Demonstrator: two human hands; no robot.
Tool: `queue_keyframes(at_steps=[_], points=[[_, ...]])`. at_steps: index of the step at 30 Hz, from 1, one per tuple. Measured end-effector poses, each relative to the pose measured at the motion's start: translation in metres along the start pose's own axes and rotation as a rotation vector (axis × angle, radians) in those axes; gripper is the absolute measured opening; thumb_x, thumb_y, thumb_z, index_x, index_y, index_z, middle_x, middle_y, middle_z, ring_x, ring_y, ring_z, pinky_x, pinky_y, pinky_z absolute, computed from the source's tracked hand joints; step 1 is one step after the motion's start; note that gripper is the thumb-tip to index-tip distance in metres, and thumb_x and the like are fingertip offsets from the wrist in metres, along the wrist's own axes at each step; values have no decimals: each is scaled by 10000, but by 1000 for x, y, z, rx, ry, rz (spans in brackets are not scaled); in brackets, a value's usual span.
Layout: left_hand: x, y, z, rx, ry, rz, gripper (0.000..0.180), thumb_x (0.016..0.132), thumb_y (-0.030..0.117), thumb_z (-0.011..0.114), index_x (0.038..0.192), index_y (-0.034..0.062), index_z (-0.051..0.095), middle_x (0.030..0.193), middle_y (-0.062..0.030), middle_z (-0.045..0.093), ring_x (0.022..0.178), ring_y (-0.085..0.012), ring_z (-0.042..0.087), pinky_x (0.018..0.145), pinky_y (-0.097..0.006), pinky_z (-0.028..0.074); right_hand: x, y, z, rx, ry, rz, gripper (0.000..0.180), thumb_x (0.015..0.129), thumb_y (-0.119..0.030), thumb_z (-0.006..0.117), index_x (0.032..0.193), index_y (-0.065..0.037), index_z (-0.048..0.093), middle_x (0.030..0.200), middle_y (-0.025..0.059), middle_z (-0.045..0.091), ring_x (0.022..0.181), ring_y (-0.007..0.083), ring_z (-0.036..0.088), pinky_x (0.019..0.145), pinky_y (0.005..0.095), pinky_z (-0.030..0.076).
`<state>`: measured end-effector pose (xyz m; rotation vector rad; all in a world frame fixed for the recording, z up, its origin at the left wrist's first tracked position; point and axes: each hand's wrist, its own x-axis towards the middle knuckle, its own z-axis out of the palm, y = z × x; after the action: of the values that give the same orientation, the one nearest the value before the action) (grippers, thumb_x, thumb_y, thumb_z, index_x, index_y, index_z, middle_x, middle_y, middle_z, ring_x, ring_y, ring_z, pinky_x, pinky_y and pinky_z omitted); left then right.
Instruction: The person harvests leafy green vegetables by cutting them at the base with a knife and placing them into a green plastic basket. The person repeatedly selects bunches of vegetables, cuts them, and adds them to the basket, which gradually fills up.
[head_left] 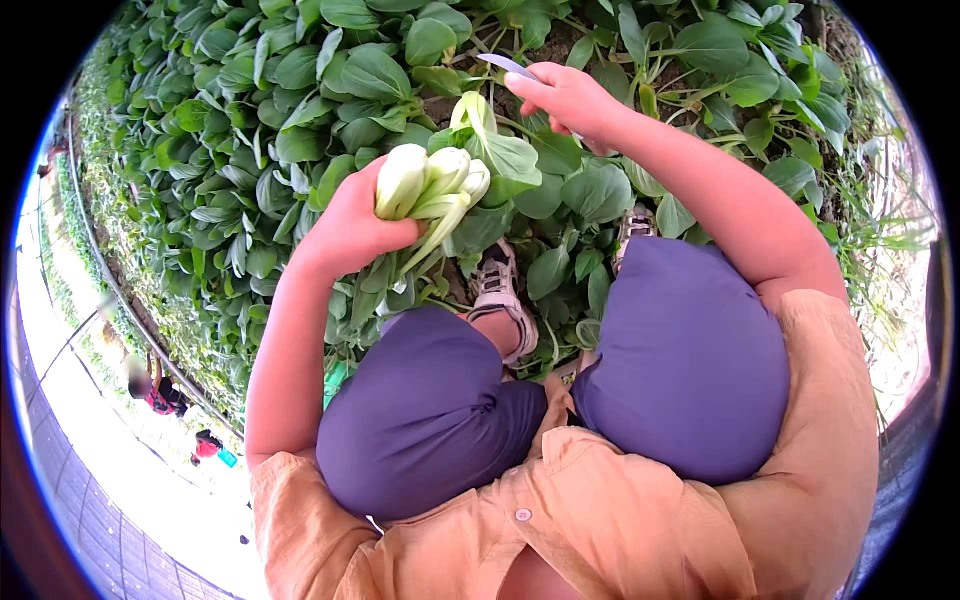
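Observation:
My left hand is closed around a bunch of bok choy, its pale stem bases pointing up and toward the right. The bunch's leaves hang below the hand, partly hidden by my palm. My right hand grips a small knife, whose blade sticks out to the left above the plants; the fingers cover most of its handle. Between the two hands, a single bok choy lies tilted with its pale base upward and its green leaf spread toward the right. Whether it touches the bunch I cannot tell.
Dense rows of growing bok choy surround my hands. My shoes stand among the leaves, with my bent knees close below. Something green lies beside my left knee. At the far left, a curved pipe borders the bed, with people beyond.

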<state>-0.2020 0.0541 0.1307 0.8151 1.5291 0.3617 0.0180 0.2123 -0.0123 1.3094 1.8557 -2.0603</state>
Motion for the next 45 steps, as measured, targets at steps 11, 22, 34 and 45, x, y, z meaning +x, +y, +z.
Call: queue_keyframes(at_steps=[11,22,34,45], points=[[-201,78,13,-568,242,320,698,673,54,686,1333,-45,484,1171,-155,620,1037,-246,642,912,-357,526,-125,-193,-8,142,-127,-296,285,869,-206,645,1109,-81,555,806,-27,520,581,37,468,480,202,395],[-292,41,73,-390,1025,717,628,783,145,813,1277,-11,458,1143,-115,615,1002,-189,615,881,-320,511,-284,-252,101,-67,-77,-992,433,848,-258,664,1201,-34,553,947,48,614,780,151,583,714,307,506],[-327,-26,141,-1229,315,720,573,894,239,633,1374,-11,442,1193,-236,607,1050,-327,653,912,-440,567,-357,-267,154,-281,-215,-887,382,853,-363,734,996,-24,629,839,23,611,730,117,560,686,261,473],[-329,-52,159,-1163,201,1031,628,936,319,587,1412,-38,387,1279,-309,514,1023,-321,650,828,-386,604,-347,-256,175,-488,-160,-1103,365,858,-361,682,964,-14,638,811,71,633,740,171,601,695,324,488]])
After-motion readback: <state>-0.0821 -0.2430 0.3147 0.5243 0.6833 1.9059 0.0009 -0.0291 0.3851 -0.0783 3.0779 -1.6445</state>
